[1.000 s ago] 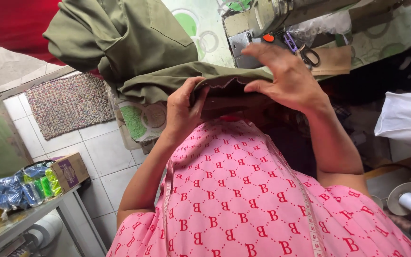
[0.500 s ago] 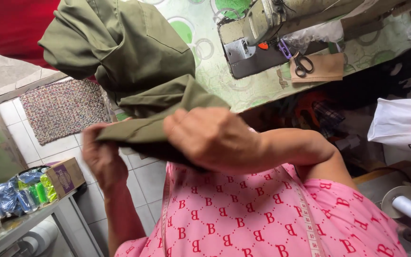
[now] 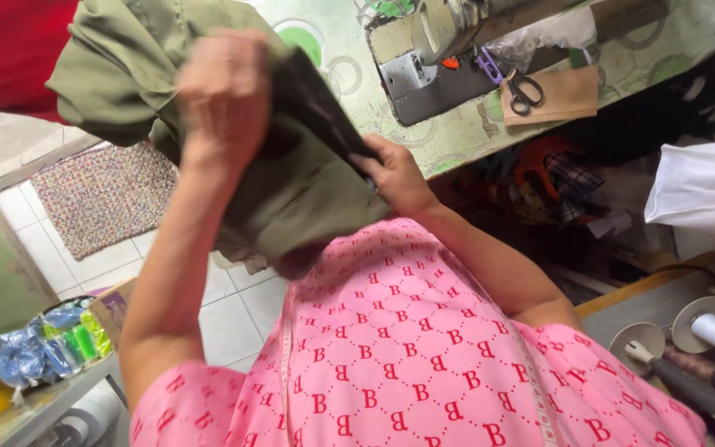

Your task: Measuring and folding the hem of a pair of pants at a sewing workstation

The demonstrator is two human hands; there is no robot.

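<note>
Holding an olive-green garment (image 3: 291,199) between both hands, the person keeps it raised in front of the chest, above the lap and short of the bench (image 3: 349,74). The folded piece runs on a slant from upper left to lower right, its lower end hanging loose over the pink patterned top (image 3: 424,356). The left hand (image 3: 223,91) is clamped over the upper end, fingers curled round the cloth; the right hand (image 3: 395,175) pinches the dark inner edge lower down, on the bench side. Both are closed on the fabric, and the left sits farther up it. More of the same olive cloth is heaped just behind the left hand. Beyond lie a sewing machine (image 3: 432,50) and black-handled scissors (image 3: 525,91) on a tan piece, well apart from the hands. A woven mat (image 3: 101,194) covers the tiled floor at left. Nothing stands between the hands and the bench.
</note>
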